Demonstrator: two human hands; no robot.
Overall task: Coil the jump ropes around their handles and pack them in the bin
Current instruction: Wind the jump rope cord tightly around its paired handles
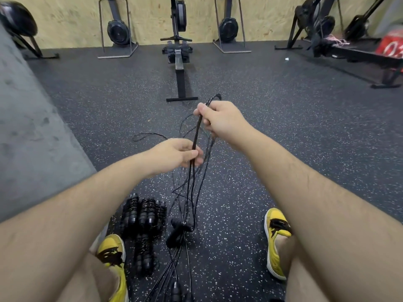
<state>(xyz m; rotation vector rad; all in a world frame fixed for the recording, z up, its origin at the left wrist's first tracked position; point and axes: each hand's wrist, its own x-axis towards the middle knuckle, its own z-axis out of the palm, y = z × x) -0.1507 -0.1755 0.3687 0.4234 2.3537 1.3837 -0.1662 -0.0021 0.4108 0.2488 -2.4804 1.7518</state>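
Several coiled ropes lie clustered on the speckled floor, low left, just beside the yellow left shoe. Left hand is raised above the floor, thumb and fingers pinching a bunch of thin black rope strands. Below it the strands hang slack, cross one another and trail down to the floor between the feet. Two black handles lie crossed among those strands, right of the coiled cluster; whether they touch it, cannot tell. A rower stands farther back, centre. From the left hand the bunch runs taut up and right into the right hand, which grips it in curled fingers; a short loop sticks out beyond the knuckles. Yellow right shoe sits lower right.
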